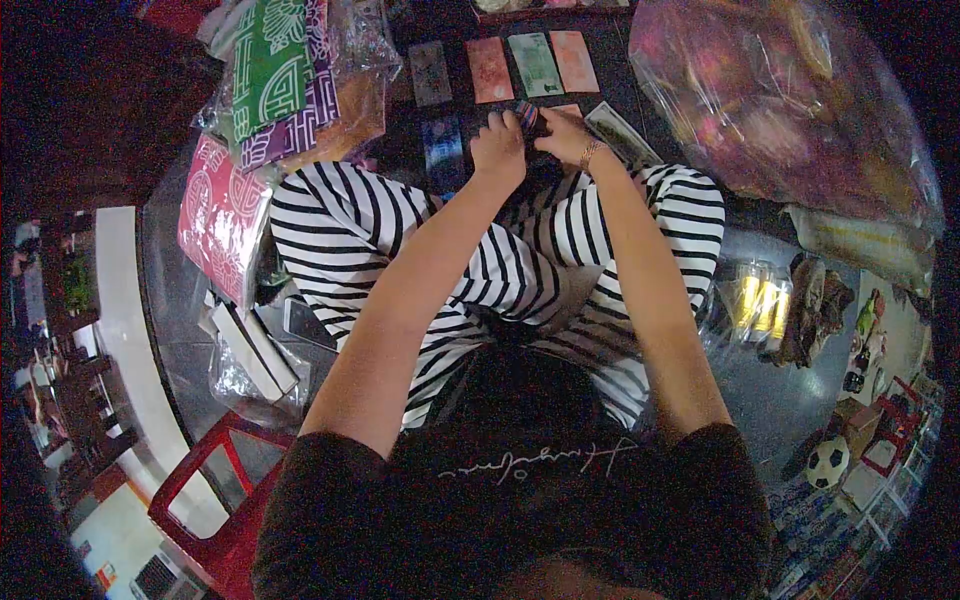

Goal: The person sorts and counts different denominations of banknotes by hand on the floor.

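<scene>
My left hand [498,148] is closed, its fingers curled around the near end of a small striped bundle [527,115] in blue and red. From the other side, the bent fingers of my right hand [566,138] meet the same bundle; their tips are partly hidden. In front of my hands lie banknote-like papers in a row: a grey one [431,74], a red one [489,70], a green one [534,65] and an orange one [573,61]. Left of my left hand is a dark blue packet [443,150]. A greyish note [622,136] slants beside my right wrist.
Plastic-wrapped green and purple packs [280,85] and a pink patterned pack [222,215] lie at left. A large clear bag [780,110] bulges at right, near yellow cylinders [762,302]. Behind are a red chair [215,480] and a football [828,463].
</scene>
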A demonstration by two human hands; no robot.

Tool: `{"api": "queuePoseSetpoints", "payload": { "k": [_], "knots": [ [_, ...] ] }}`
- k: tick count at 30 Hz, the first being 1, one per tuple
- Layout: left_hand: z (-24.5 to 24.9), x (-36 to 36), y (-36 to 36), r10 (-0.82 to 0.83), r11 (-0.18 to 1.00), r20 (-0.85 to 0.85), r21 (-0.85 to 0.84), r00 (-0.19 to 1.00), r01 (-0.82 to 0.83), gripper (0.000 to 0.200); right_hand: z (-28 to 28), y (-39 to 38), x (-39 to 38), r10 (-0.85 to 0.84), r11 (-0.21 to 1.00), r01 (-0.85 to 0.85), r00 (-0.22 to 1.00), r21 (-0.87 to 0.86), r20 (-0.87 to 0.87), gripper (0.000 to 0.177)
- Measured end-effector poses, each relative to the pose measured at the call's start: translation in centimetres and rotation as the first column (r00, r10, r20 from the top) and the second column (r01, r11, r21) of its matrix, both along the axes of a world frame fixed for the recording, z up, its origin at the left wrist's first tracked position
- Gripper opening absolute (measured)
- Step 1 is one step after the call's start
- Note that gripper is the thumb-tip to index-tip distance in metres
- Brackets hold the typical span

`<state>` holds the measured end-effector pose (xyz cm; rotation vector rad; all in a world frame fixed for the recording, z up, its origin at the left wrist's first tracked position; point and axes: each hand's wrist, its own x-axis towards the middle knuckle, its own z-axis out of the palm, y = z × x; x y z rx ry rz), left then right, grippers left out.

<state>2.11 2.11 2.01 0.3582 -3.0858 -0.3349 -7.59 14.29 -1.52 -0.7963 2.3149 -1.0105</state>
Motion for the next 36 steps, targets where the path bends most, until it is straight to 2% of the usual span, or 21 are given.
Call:
{"api": "queuePoseSetpoints", "payload": {
  "k": [2,4,9,12,14,15,17,18,20,21,23,24,26,27,29,30,32,36],
  "knots": [
    [-0.2,-0.1,0.0,0.003,0.999,-0.060,-0.037,0.998,-0.005,0.034,-0.1,-0.1,-0.1,-0.002,1.000,0.003,0.999,0.027,-0.033,0.059],
    [0.3,-0.2,-0.1,-0.012,1.000,0.062,0.025,0.998,0.011,0.035,-0.6,-0.1,-0.2,-0.005,1.000,0.005,1.000,0.020,-0.019,0.059],
    [0.7,-0.2,0.0,-0.025,0.999,0.053,0.028,0.998,0.024,0.039,1.6,0.0,0.8,-0.064,0.997,0.066,0.996,0.035,-0.058,0.060],
    [1.2,-0.4,-0.1,-0.030,0.999,0.052,0.041,0.998,0.028,0.041,1.0,-0.2,0.2,-0.107,0.993,0.105,0.993,-0.050,-0.040,0.058],
    [1.1,-0.4,-0.1,-0.034,0.998,0.051,0.059,0.998,0.031,0.043,2.0,-0.4,-0.3,0.042,0.995,-0.027,0.985,0.092,-0.170,0.055],
    [0.7,-0.4,0.0,-0.036,0.999,0.063,0.037,0.997,0.033,0.044,2.6,-0.5,-0.1,0.042,0.995,-0.027,0.985,0.092,-0.169,0.055],
    [0.1,-0.4,0.0,-0.037,0.999,0.076,0.015,0.996,0.036,0.046,3.6,-0.6,0.7,-0.045,0.983,0.048,0.999,0.178,-0.016,0.052],
    [-0.4,-0.4,0.0,-0.029,0.999,0.052,0.018,0.998,0.028,0.048,2.5,-0.7,0.5,-0.045,0.983,0.047,0.999,0.178,-0.014,0.052],
    [-0.5,-0.4,-0.1,-0.020,1.000,0.029,0.020,0.999,0.019,0.051,-1.0,-0.8,-0.2,-0.108,0.993,0.113,0.977,0.019,-0.185,0.051],
    [-0.4,-0.4,-0.1,-0.021,0.999,0.032,0.039,0.999,0.020,0.051,-1.2,-0.9,0.0,-0.107,0.993,0.113,0.977,0.020,-0.183,0.051],
    [-0.1,-0.3,-0.1,-0.022,0.998,0.035,0.059,0.999,0.020,0.051,-1.5,-1.2,0.5,-0.284,0.941,0.318,0.928,0.116,-0.239,0.056],
    [0.0,-0.3,-0.1,-0.030,0.999,0.040,0.042,0.999,0.029,0.051,-1.3,-1.1,0.5,-0.283,0.941,0.317,0.929,0.117,-0.240,0.056],
    [0.2,-0.3,0.0,-0.038,0.999,0.043,0.025,0.998,0.037,0.050,-0.7,-0.9,0.3,-0.326,0.942,0.331,0.942,0.053,-0.079,0.058],
    [0.0,-0.4,0.1,-0.019,1.000,0.041,0.005,0.999,0.019,0.045,-1.1,-0.8,0.0,-0.326,0.942,0.330,0.942,0.054,-0.080,0.058],
    [-0.2,-0.4,0.2,0.001,1.000,0.037,-0.015,0.999,-0.001,0.039,-2.4,-0.8,-0.8,-0.207,0.970,0.216,0.974,0.113,-0.087,0.049],
    [-0.3,-0.4,0.2,-0.002,1.000,0.032,-0.016,0.999,0.003,0.039,-1.5,-0.8,-0.5,-0.206,0.970,0.215,0.975,0.113,-0.088,0.049],
    [-0.4,-0.4,0.2,-0.005,1.000,0.026,-0.016,1.000,0.006,0.039,1.6,-0.8,0.6,-0.164,0.982,0.160,0.986,0.102,0.028,0.036],
    [-0.3,-0.5,-0.3,-0.033,0.993,0.032,0.111,0.999,0.029,0.041,0.7,-1.0,0.0,-0.162,0.976,0.165,0.986,0.140,-0.032,0.034]
  ]
}}
